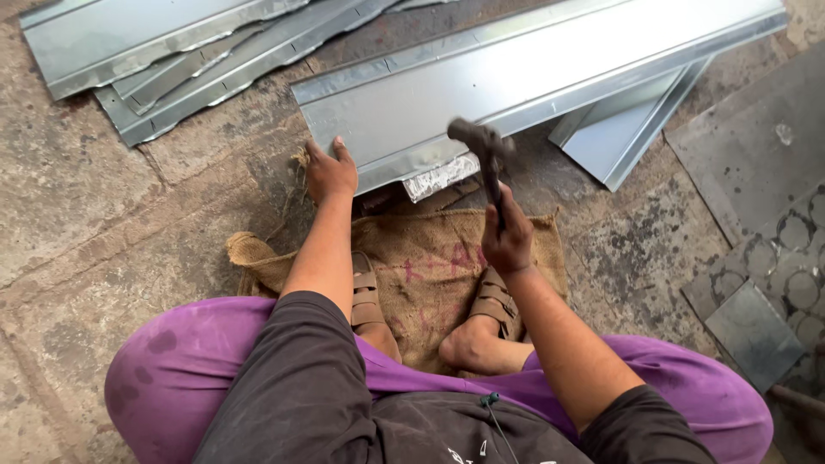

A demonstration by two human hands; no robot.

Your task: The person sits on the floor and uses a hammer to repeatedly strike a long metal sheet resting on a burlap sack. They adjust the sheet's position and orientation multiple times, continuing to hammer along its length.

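A long folded sheet-metal channel (516, 77) lies slanted on the stone floor in front of me. My left hand (330, 172) presses down on its near left corner, fingers spread over the edge. My right hand (507, 236) grips the handle of a dark hammer (485, 150), whose head is raised just above the channel's near folded edge. The hammer head is slightly blurred. A crumpled shiny strip (441, 178) pokes out under the channel between my hands.
I squat on a burlap sack (430, 258), feet in brown sandals. More bent metal strips (172, 51) lie at the back left, another piece (627, 142) at the right. Dark flat sheets with cut-out circles (791, 258) sit at the right edge.
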